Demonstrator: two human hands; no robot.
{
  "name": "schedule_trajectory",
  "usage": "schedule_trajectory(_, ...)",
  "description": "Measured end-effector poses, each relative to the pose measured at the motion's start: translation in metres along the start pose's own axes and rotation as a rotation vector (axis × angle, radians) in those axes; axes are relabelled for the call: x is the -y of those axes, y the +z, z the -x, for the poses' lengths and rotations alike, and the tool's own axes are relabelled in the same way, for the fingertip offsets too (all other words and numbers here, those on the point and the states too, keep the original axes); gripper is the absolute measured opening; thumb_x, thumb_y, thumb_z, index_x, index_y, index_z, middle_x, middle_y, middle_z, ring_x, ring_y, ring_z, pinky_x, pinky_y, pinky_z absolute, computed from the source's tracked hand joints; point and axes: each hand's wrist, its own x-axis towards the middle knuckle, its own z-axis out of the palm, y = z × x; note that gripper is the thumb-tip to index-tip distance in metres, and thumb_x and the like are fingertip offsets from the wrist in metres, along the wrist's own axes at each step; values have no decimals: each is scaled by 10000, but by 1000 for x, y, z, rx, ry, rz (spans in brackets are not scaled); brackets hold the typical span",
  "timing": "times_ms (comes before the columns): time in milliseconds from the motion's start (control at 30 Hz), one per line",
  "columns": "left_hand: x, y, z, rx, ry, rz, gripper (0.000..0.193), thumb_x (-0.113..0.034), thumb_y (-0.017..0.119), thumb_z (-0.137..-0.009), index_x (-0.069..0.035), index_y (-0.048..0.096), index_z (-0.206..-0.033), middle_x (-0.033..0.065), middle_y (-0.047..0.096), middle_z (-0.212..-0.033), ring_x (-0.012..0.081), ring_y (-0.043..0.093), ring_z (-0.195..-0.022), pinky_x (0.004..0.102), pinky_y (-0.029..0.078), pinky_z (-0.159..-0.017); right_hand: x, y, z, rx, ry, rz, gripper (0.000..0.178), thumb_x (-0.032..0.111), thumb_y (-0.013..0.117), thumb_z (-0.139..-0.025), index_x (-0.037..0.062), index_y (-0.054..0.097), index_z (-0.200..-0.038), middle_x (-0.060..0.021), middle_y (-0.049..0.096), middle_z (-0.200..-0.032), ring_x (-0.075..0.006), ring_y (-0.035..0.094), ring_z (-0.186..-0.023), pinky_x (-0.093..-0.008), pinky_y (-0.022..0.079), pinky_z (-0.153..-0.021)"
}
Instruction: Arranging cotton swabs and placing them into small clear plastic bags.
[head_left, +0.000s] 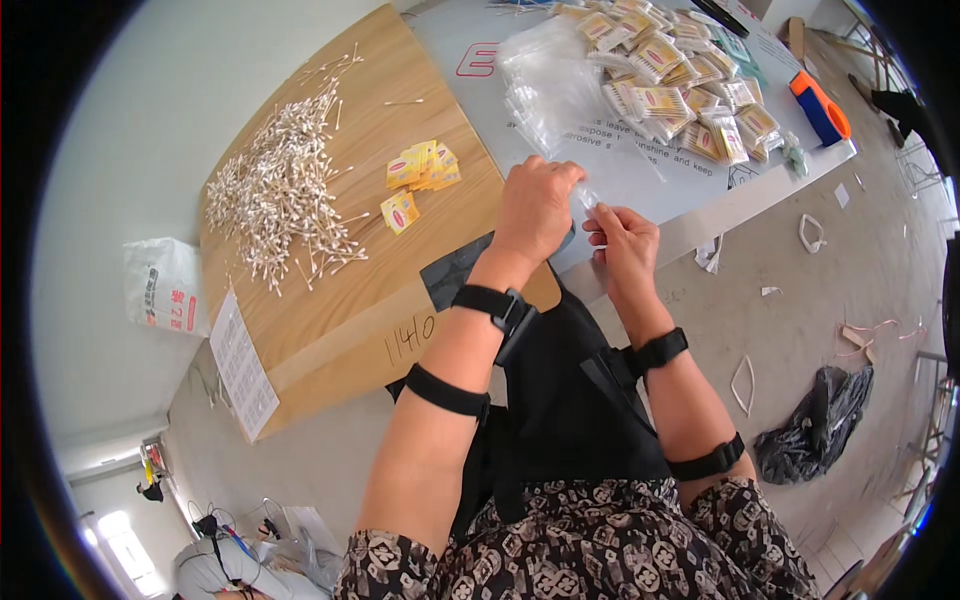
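Between my hands is a small clear plastic bag [588, 196], pinched at its edges. My left hand [540, 205] grips one side with closed fingers, and my right hand [627, 240] pinches the other side. Just beyond them lies a stack of clear plastic bags [545, 75] on the grey-white board. To the left, a small pile of yellow and white printed cards [425, 165] rests on the wooden table, with one card [400, 212] set apart nearer me. A large heap of loose cotton swabs [285, 190] covers the table's left part.
Many filled packs of cotton swabs [660, 60] are piled at the far right. Beside them lies an orange and blue tape dispenser [822, 108]. A white bag [165, 285] stands left of the wooden table [420, 75]. A black plastic bag [815, 425] lies on the floor at right.
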Motion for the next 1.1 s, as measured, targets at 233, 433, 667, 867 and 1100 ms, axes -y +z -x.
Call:
schedule_trajectory(233, 27, 9, -7, 243, -100, 14, 173, -22, 624, -809, -64, 713, -951, 161, 667, -837, 343, 642, -830, 422, 516, -745, -17, -3, -7, 42, 227, -128, 227, 179, 634, -935, -28, 678, -853, -77, 663, -736, -93, 557, -573, -214, 379, -444)
schedule_trajectory(433, 29, -4, -4, 317, -129, 148, 180, -23, 617, -818, -39, 701, -977, 185, 672, -872, 347, 650, -847, 402, 519, -762, -19, -2, 3, 80, 239, -140, 220, 172, 635, -939, -24, 672, -844, -81, 662, -739, -90, 552, -573, -208, 379, -436)
schedule_trajectory(667, 28, -10, 6, 299, -201, 184, 175, -24, 605, -830, -33, 701, -976, 192, 674, -884, 343, 653, -839, 389, 519, -751, -11, 4, 16, 76, 195, -198, 200, 148, 635, -937, -21, 669, -837, -80, 663, -740, -82, 538, -565, -200, 377, -435)
schedule_trajectory(867, 29, -20, 13, 315, -197, 232, 168, -51, 590, -850, -17, 713, -959, 166, 678, -862, 305, 655, -812, 378, 516, -751, -16, 9, 29, 107, 269, -192, 120, 90, 681, -891, -19, 684, -842, -65, 657, -717, -71, 526, -544, -199, 371, -426)
schedule_trajectory(1100, 37, -42, 17, 368, -368, 365, 163, -104, 580, -925, 2, 695, -967, 104, 639, -861, 190, 590, -781, 306, 476, -739, -14, 24, 46, 67, 123, -95, 98, 54, 730, -846, -20, 687, -799, -20, 631, -700, -53, 500, -553, -216, 332, -454)
